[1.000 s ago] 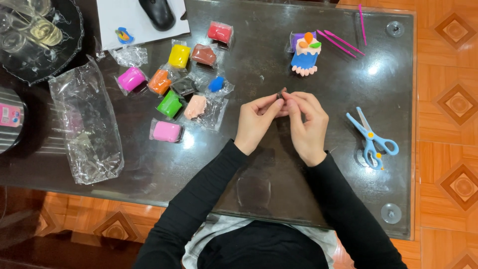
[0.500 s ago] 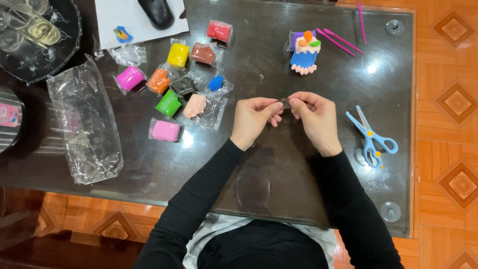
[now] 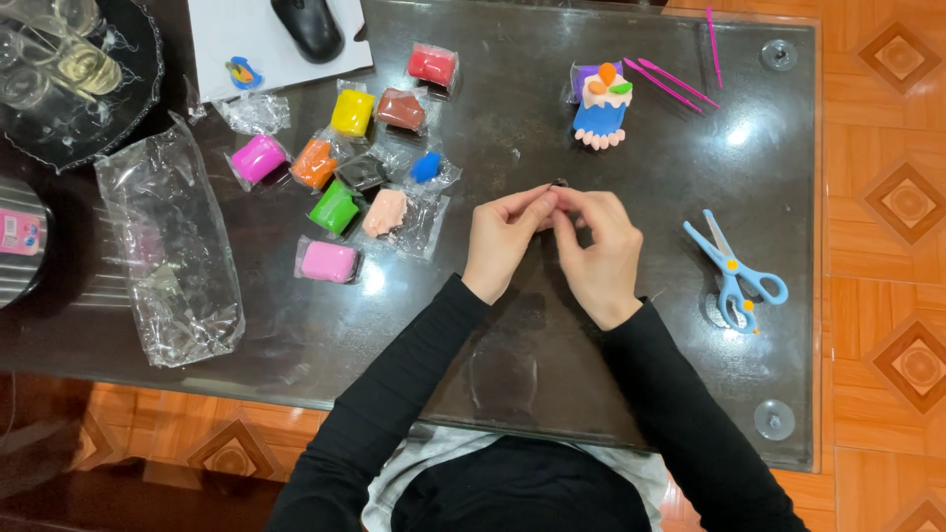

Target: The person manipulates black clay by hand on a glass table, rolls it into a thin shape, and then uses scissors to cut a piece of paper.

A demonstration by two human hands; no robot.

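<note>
Two hands meet over the middle of the dark glass table [image 3: 552, 374]: the left hand [image 3: 505, 239] and the right hand [image 3: 598, 246] have their fingertips pinched together on a tiny dark bit of clay [image 3: 559, 184], too small to tell more about. To the left lie wrapped clay blocks in small clear packets: red [image 3: 432, 65], yellow [image 3: 352, 111], brown [image 3: 400, 108], magenta [image 3: 258, 158], orange [image 3: 314, 164], black [image 3: 362, 172], blue [image 3: 426, 166], green [image 3: 334, 207], peach [image 3: 384, 213] and pink [image 3: 328, 262]. A large crumpled clear bag [image 3: 169, 246] lies near the table's left edge; what it contains cannot be made out. A round tray [image 3: 128, 108] in the far left corner carries drinking glasses [image 3: 59, 59]. A clay cake figure [image 3: 601, 106] stands beyond the hands, pink modelling sticks [image 3: 670, 84] just beside it. Blue scissors [image 3: 734, 271] lie near the right edge. Bare glass stretches between the hands and the near edge
</note>
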